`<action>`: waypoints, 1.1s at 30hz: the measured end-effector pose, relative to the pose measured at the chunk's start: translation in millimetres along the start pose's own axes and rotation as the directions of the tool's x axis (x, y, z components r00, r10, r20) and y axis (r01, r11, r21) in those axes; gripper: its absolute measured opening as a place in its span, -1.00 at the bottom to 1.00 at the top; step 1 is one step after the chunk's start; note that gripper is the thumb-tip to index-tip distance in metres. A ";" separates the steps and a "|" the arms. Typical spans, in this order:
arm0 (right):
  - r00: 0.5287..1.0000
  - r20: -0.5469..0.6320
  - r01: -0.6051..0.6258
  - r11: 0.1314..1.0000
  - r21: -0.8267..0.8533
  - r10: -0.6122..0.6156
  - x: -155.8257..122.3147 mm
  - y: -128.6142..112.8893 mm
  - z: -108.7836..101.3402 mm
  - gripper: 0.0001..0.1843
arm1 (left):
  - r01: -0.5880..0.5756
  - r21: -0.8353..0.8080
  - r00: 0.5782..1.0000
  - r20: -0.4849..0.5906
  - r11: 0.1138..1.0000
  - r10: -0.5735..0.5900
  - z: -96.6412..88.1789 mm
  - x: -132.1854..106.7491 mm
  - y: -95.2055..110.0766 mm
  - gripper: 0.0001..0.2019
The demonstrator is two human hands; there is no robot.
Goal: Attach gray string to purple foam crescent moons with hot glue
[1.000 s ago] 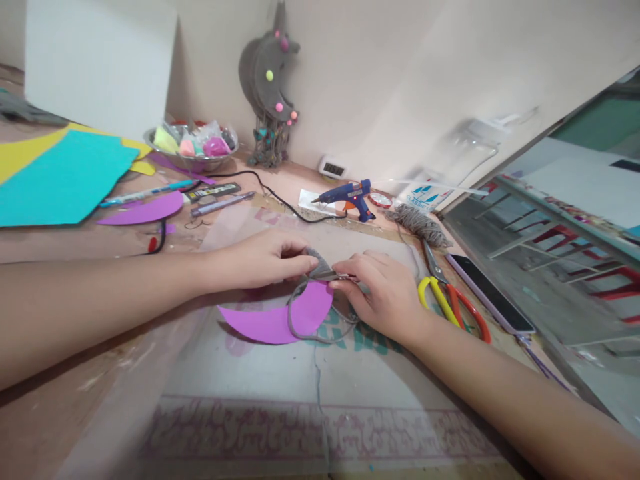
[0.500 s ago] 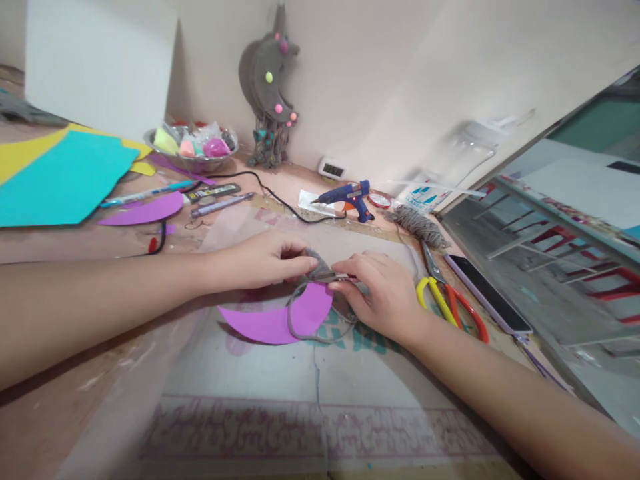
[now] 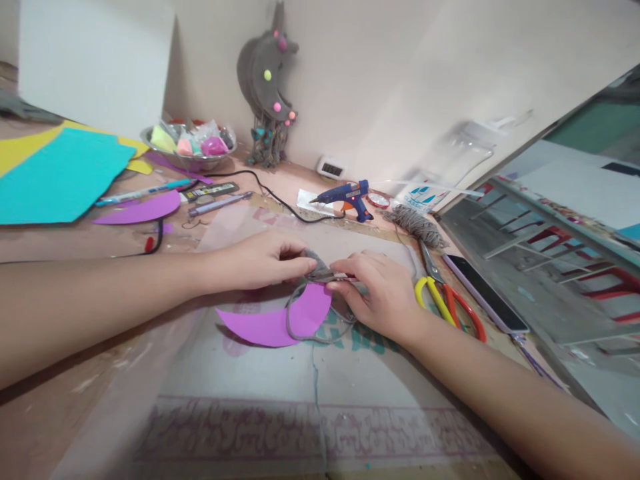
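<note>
A purple paper crescent point(image 3: 273, 325) lies on the covered work surface, its upper tip wrapped in grey yarn point(image 3: 314, 259). My left hand point(image 3: 283, 259) pinches that wrapped tip between thumb and fingers. From the wrapping, a loose loop of grey yarn point(image 3: 289, 313) curves down over the crescent and round toward the right. My right hand point(image 3: 375, 283) is closed on a slim tool with a metal end point(image 3: 327, 276), whose point meets the yarn beside my left thumb. Its exact kind is hard to make out, and my fingers hide most of its handle.
Right of my right hand lie scissors point(image 3: 440, 300), a phone point(image 3: 485, 293) and a grey yarn skein point(image 3: 417, 225). A blue glue gun point(image 3: 345, 195) stands behind. At the left are a cutter knife point(image 3: 210, 192), turquoise sheet point(image 3: 65, 177) and metal bowl point(image 3: 190, 162).
Both hands keep nearly the same grip and place. The tool's metal end has shifted slightly at the yarn, and the whole view has moved a little.
</note>
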State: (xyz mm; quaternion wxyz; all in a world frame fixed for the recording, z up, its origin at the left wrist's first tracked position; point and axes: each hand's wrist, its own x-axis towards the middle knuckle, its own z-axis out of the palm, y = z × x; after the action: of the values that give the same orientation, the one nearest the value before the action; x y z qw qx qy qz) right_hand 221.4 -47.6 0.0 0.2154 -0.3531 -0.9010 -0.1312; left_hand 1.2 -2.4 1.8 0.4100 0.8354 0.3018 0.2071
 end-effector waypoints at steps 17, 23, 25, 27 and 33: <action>1.000 0.003 0.008 1.000 -0.005 -0.008 0.3 0.5 0.3 -0.79 | 0.006 0.016 1.000 0.009 1.000 -0.006 0.0 -0.2 0.5 -0.73; 1.000 -0.009 0.007 1.000 0.024 -0.007 0.2 -0.2 -1.2 -0.79 | -0.015 0.015 1.000 0.009 1.000 0.015 0.0 -0.3 1.4 -0.74; 1.000 0.003 -0.007 1.000 0.023 0.007 -0.3 0.7 -1.2 -0.79 | -0.004 0.005 1.000 0.009 1.000 0.004 -0.4 -0.6 1.5 -0.74; 1.000 0.014 -0.023 0.999 0.026 0.023 -1.1 2.1 -0.8 -0.79 | 0.014 -0.012 1.000 0.010 1.000 -0.014 -0.7 -0.8 0.9 -0.72; 0.991 -0.018 -0.131 0.983 0.128 0.135 -3.3 4.3 0.6 -0.82 | 0.097 -0.090 0.995 0.036 0.991 -0.095 -1.3 -1.1 -0.6 -0.70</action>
State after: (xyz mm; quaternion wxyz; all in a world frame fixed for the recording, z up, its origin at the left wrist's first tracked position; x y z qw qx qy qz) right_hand 226.3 -46.2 -1.8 0.2575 -0.3964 -0.8789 -0.0639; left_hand -0.6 -2.1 2.0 0.4622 0.8034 0.3252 0.1874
